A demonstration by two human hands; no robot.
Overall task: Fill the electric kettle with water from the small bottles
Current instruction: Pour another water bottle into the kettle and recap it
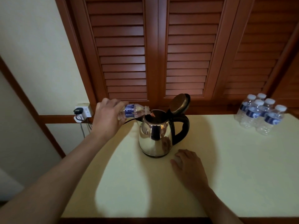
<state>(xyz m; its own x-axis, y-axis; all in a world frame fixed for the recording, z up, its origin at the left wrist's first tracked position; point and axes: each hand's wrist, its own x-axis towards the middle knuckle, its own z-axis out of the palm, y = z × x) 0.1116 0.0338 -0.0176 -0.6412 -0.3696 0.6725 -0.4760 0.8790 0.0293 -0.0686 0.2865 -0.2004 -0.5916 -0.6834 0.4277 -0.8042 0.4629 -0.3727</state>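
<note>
Kettle (154,135), steel with its lid (179,103) flipped up, stands mid-counter (234,167). Left hand (107,118) wraps its fingers (116,102) round a small bottle (135,110) tipped over the kettle's opening. Right hand (189,165) rests on the counter beside the base, fingers curled; whether they hold anything, I cannot tell.

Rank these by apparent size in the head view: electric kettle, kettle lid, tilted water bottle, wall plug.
1. electric kettle
2. kettle lid and tilted water bottle: look similar; the left hand hides part of the bottle, so unranked
3. wall plug
</note>
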